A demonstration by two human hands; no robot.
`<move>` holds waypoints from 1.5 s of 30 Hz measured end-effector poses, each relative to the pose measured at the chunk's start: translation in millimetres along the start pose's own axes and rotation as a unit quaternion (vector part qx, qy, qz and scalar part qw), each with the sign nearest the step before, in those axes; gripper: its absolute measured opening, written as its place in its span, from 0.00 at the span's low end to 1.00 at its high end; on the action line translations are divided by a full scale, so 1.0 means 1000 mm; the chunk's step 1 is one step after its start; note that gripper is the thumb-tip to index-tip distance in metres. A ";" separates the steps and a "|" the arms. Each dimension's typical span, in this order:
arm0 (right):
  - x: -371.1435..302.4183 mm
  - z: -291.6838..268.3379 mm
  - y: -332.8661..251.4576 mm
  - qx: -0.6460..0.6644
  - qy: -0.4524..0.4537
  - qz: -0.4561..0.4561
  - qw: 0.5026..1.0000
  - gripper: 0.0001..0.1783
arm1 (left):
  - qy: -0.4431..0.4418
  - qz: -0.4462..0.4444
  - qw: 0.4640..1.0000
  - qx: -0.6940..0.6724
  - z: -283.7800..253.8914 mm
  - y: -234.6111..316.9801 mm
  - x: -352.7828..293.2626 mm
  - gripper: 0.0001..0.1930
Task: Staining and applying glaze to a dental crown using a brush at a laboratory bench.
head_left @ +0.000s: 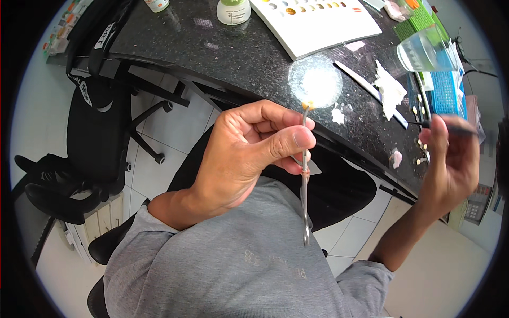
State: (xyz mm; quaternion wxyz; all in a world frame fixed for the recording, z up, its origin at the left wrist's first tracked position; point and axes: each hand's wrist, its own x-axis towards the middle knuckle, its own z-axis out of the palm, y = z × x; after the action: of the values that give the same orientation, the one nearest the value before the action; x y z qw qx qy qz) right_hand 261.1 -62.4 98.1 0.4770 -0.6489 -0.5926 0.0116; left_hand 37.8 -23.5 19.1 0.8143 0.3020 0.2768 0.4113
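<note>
My left hand (238, 153) pinches a slender metal clamp, like a hemostat (304, 196), between thumb and fingers. Its handle end hangs down in front of my grey shirt. A small yellowish piece (307, 105) sits at the clamp's upper tip, just before the bright spot on the dark tabletop. Off to the right, my right hand (449, 172) is closed around a slim dark brush-like tool (458, 129), whose thin tip points left. Motion blurs this tool, so its exact kind is unclear. Its tip appears near the end of a narrow white strip (360, 82) and crumpled tissue (391, 91).
A white palette (328, 40) with coloured wells lies at the back, beside a green-topped jar (233, 13). A clear cup of liquid (424, 50) stands at right, near a blue basket (447, 93). Small tooth-like pieces (421, 156) lie near the right edge. A black chair (101, 138) stands left.
</note>
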 end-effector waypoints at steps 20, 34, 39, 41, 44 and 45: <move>-0.035 0.055 -0.002 0.201 -0.190 -0.200 0.940 0.11 | 0.040 -0.028 0.997 -0.055 0.007 0.003 -0.002 0.10; -0.034 0.054 -0.001 0.192 -0.196 -0.210 0.938 0.11 | 0.028 -0.016 0.997 -0.076 0.004 -0.001 -0.002 0.10; -0.036 0.054 0.001 0.223 -0.186 -0.208 0.934 0.11 | 0.028 -0.011 0.997 -0.075 0.005 -0.001 -0.002 0.08; -0.036 0.054 0.000 0.230 -0.186 -0.199 0.934 0.11 | 0.030 -0.010 0.997 -0.069 0.005 -0.001 -0.002 0.08; -0.035 0.055 0.000 0.231 -0.189 -0.209 0.931 0.10 | 0.028 -0.002 0.998 -0.062 0.003 -0.003 -0.001 0.08; -0.034 0.055 0.000 0.231 -0.190 -0.209 0.931 0.10 | 0.024 0.006 0.998 -0.061 0.003 -0.004 -0.001 0.08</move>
State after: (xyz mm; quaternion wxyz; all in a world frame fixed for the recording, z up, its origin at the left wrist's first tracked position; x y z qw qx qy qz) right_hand 219.0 -55.6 48.9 0.4839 -0.3685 -0.7751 0.1712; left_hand 41.5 -26.8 18.9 0.8222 0.2431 0.2686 0.4391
